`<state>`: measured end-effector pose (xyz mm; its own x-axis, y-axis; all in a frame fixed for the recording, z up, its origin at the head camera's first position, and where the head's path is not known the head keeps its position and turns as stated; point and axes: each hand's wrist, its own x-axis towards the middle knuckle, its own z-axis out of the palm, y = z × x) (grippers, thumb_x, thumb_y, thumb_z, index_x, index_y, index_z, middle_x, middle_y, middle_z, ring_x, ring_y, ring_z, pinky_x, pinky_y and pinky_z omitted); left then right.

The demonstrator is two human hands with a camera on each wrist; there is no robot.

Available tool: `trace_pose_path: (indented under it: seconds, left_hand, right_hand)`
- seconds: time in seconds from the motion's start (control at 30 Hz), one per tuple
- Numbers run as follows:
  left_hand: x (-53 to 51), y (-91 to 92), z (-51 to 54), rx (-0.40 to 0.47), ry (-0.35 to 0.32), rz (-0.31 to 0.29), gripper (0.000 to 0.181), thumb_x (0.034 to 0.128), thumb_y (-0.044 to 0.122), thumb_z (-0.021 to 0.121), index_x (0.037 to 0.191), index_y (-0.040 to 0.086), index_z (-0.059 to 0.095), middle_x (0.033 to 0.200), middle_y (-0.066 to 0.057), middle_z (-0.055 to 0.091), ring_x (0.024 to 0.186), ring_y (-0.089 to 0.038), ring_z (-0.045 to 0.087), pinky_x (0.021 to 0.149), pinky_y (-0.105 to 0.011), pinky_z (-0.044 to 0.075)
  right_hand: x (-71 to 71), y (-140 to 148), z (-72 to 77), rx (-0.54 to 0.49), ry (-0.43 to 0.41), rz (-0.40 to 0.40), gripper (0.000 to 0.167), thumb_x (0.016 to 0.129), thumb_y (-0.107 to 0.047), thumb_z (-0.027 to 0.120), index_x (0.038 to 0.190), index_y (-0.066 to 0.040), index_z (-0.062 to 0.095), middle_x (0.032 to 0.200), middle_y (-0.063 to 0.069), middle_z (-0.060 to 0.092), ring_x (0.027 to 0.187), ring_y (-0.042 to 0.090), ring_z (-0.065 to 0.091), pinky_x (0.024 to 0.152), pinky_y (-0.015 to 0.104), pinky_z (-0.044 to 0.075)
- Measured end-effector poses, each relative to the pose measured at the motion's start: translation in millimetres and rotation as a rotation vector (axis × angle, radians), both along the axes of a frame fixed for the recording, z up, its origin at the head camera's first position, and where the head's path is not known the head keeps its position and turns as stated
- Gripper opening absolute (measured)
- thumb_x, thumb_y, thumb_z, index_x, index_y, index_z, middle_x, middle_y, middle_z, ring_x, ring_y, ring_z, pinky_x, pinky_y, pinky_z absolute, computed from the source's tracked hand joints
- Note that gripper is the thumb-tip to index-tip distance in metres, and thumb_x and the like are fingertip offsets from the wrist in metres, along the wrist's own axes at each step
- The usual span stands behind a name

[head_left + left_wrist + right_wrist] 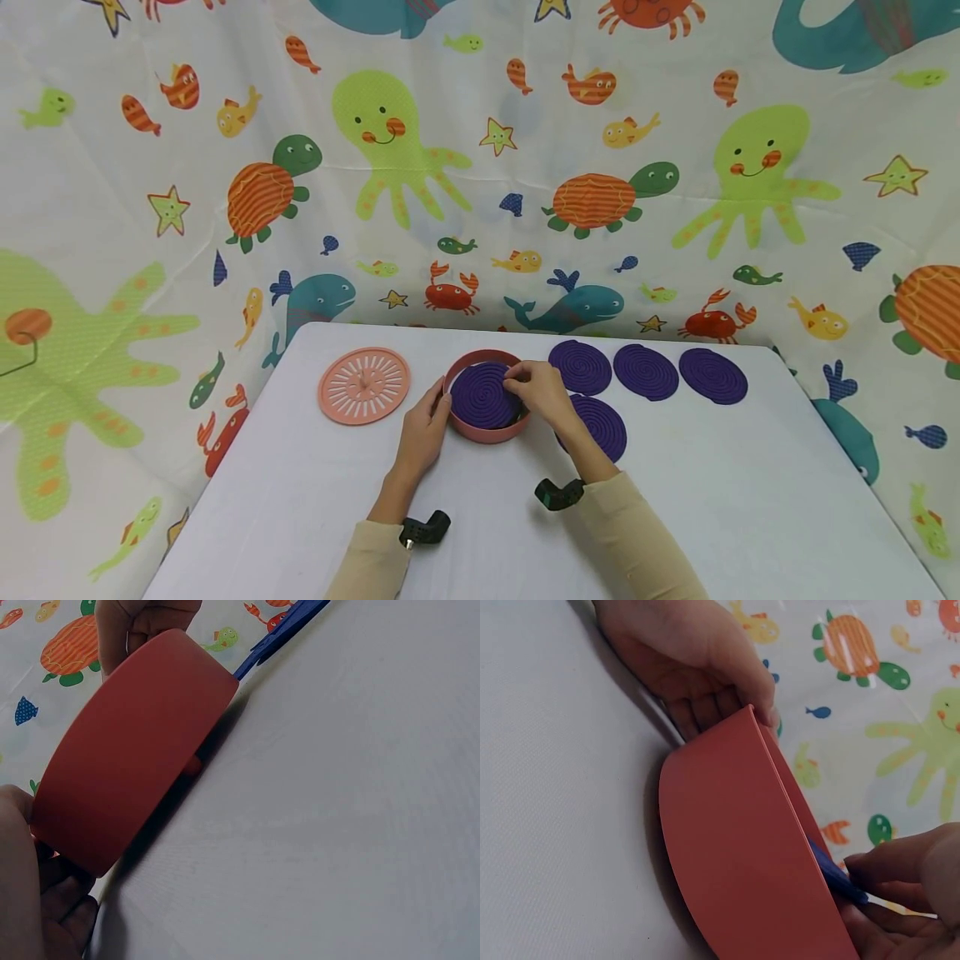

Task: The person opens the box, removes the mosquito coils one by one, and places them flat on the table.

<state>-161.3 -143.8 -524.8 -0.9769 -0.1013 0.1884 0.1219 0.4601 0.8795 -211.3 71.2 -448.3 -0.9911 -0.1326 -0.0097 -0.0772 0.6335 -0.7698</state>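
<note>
A round coral-red container [491, 435] stands on the table, slightly tilted in the left wrist view. My left hand [424, 425] holds its left side, thumb at the rim and fingers beneath the outer wall. A purple spiral-patterned coaster [483, 396] lies inside the container's opening. With thumb and forefinger my right hand [542, 390] pinches the coaster's right edge, seen as a dark blue rim [836, 877] in the right wrist view. How deep the coaster sits cannot be told.
To the left lies a pink slotted round lid [364, 386] with a small centre knob. Several matching purple coasters lie flat at right, one [597, 427] partly behind my right forearm, others [646, 372] in a back row. A sea-animal curtain [480, 183] hangs behind the white table [750, 500].
</note>
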Motion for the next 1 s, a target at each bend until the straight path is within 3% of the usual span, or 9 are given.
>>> trace_pose_path:
  seconds: [0.6, 1.0]
  left_hand:
    - [0.6, -0.2, -0.7, -0.007, -0.027, 0.000, 0.050, 0.1061, 0.036, 0.048, 0.150, 0.012, 0.048, 0.149, -0.007, 0.054, 0.141, -0.022, 0.049, 0.116, -0.041, 0.043]
    - [1.0, -0.1, -1.0, -0.007, 0.022, 0.004, 0.049, 0.1056, 0.035, 0.049, 0.148, 0.010, 0.050, 0.147, -0.009, 0.056, 0.139, -0.025, 0.051, 0.116, -0.044, 0.043]
  right_hand:
    - [2.0, 2.8, -3.9, -0.044, -0.033, -0.020, 0.011, 0.092, -0.014, 0.072, 0.100, -0.010, 0.078, 0.109, 0.010, 0.075, 0.099, 0.022, 0.066, 0.086, 0.036, 0.061]
    - [2.6, 5.7, -6.0, -0.078, -0.022, -0.045, 0.011, 0.092, -0.014, 0.071, 0.101, -0.011, 0.078, 0.108, 0.009, 0.075, 0.101, 0.023, 0.067, 0.087, 0.036, 0.060]
